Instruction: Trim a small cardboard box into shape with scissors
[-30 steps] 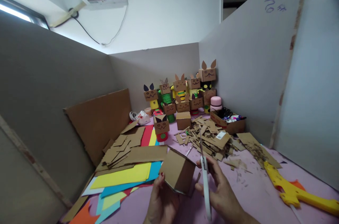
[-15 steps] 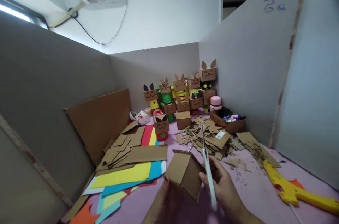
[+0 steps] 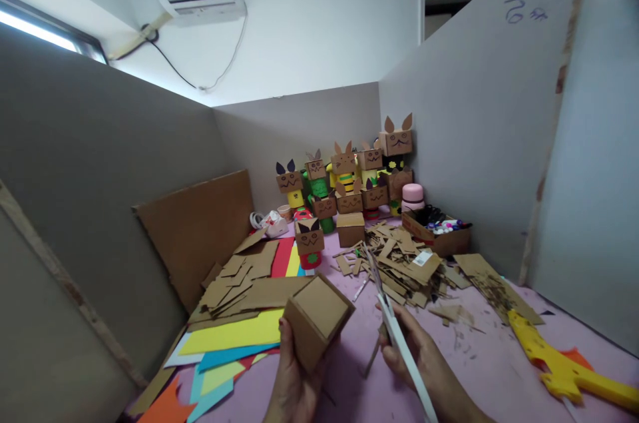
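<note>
My left hand (image 3: 294,380) grips a small brown cardboard box (image 3: 314,326) from below and the left side, with the thumb against its face. The box is tilted, and a square panel framed by raised edges faces up. In my right hand (image 3: 417,350) is a pair of scissors (image 3: 399,336) with long white handles, its blades pointing up and away from me. A narrow cardboard strip (image 3: 372,358) hangs by the right fingertips, apparently pinched there. The box and the scissors are apart.
Cardboard scraps (image 3: 399,263) lie beyond my right hand. Coloured paper (image 3: 234,336) and cardboard sheets (image 3: 272,293) are on the left. A yellow glue gun (image 3: 559,363) rests at right. Several box-headed figures (image 3: 309,236), another box (image 3: 351,230) and a carton of pens (image 3: 439,236) stand behind.
The box has turned in my left hand and moved slightly left, away from the scissors. My right hand has separated from it, with a narrow strip now showing at its fingers.
</note>
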`<state>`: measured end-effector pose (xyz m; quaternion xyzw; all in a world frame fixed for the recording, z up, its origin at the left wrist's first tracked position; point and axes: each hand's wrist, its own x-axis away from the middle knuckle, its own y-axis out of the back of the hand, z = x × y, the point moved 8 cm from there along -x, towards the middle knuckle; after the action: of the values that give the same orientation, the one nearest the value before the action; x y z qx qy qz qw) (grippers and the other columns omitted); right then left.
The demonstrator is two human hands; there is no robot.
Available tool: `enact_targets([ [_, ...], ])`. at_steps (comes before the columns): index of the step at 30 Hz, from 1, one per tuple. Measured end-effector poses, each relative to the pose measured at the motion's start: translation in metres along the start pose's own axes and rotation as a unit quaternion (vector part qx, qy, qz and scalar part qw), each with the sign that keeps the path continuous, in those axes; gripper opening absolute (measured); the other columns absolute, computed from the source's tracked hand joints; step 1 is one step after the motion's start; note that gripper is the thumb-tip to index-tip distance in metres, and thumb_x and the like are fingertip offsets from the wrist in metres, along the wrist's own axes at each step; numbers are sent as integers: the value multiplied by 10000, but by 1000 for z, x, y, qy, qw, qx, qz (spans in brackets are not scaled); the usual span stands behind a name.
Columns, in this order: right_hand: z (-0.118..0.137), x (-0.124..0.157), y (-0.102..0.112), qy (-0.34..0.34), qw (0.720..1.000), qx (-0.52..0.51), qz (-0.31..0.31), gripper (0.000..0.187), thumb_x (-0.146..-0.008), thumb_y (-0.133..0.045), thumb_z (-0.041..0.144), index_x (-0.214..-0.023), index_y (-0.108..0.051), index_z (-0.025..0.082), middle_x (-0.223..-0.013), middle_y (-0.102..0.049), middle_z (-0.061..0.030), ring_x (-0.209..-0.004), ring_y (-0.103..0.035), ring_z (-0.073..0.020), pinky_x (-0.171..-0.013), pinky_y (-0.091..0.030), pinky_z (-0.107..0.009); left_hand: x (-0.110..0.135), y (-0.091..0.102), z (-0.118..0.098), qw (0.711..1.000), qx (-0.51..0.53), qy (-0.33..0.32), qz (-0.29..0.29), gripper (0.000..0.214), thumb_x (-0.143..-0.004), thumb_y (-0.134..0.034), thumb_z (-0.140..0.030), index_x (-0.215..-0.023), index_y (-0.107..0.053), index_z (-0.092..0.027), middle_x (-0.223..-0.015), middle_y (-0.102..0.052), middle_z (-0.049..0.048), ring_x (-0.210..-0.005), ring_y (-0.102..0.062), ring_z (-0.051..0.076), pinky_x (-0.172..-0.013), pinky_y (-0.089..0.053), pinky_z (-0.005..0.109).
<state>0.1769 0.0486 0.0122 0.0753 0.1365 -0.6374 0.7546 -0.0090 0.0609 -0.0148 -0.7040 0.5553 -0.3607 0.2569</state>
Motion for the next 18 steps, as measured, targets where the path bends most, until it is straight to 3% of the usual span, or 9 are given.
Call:
enact_targets([
  [5,5,6,-21,6,985,122,121,592,-623,-699,377,-1172,-538,227,-862,-609,-32,-782,-567,-233,-707,-449,-322,2,3,-19,997,22,-62,-48,379,-860,-528,-387,-1169,-573,-172,-830,-769,45,-728,-707,192,-666,-594,322],
  [9,5,6,-31,30,961,224,163,626,-587,-704,408,-1156,-548,199,-978,-597,-88,-866,-569,-276,-760,-454,-370,2,6,-22,995,11,-79,-61,258,-885,-505,-305,-1005,-644,-124,-754,-762,55,-627,-690,158,-573,-583,258],
  [13,2,6,-31,23,950,268,159,645,-617,-677,412,-1195,-523,170,-997,-585,-118,-901,-561,-299,-796,-447,-417,0,8,-17,996,5,-60,-62,280,-890,-495,-316,-1027,-642,-120,-780,-759,67,-656,-693,154,-606,-571,239],
  [18,3,7,-30,20,942,295,157,625,-627,-644,367,-1197,-526,142,-942,-568,-119,-860,-557,-299,-767,-451,-425,-2,2,-8,998,-39,-51,11,559,-765,-615,-493,-1203,-565,-149,-971,-742,104,-875,-685,224,-812,-538,318],
])
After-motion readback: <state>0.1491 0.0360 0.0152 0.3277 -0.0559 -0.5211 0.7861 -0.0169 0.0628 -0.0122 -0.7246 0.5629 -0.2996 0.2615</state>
